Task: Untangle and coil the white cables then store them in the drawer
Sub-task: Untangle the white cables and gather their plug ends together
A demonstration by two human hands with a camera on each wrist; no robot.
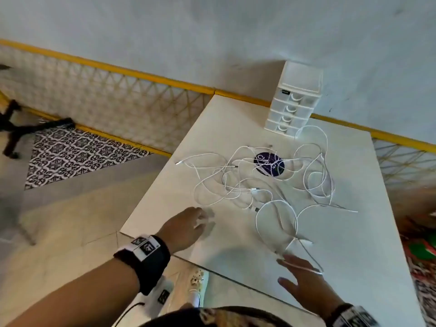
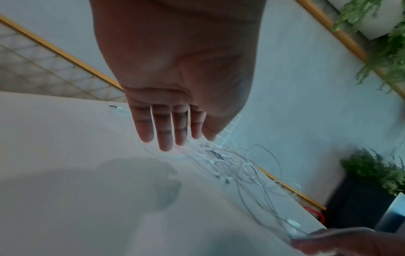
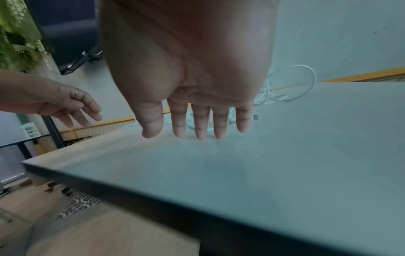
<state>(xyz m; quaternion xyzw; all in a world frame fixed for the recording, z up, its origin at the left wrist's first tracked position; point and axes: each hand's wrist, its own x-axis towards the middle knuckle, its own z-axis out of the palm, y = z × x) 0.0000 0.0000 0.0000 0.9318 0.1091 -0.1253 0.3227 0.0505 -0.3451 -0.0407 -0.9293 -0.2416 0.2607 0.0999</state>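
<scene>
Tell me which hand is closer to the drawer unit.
The left hand, reaching further up the table toward the drawer unit; the right hand sits near the front edge.

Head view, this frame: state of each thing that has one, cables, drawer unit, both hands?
white cables: tangled, loose on the table, none coiled.
drawer unit: upright at the far edge, all drawers shut.
left hand: fingers straight, holding nothing, beside the tangle.
right hand: fingers straight, at the nearest cable loop, gripping nothing.

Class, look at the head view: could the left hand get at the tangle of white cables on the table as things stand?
Probably yes. The left hand is open, just short of the white cables, with only bare table between them.
</scene>
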